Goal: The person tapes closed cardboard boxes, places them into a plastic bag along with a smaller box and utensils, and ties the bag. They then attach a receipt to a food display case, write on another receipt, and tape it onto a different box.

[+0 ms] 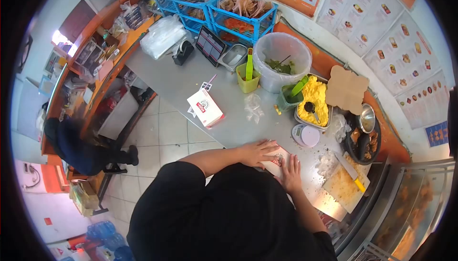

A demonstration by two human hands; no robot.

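Observation:
A white box with red and black print [275, 163] lies at the counter's near edge, partly covered by my hands and body. My left hand [257, 153] rests flat on its left side, fingers stretched out. On its right side lies my right hand [290, 174], fingers spread. A similar white printed box [205, 108] stands further left on the steel counter [176, 79]. Right of my hands are a small scale [306, 135], a metal tray of yellow food [315, 99] and a cutting board [344, 184] with a yellow-handled knife [350, 171].
Blue baskets [243, 17], a tablet [210, 46], a lined bucket [282, 60] and a green container [248, 80] stand along the back. A dark pan [374, 144] is at the right, beside a glass display case [415, 208]. Another person [78, 146] is at the far left.

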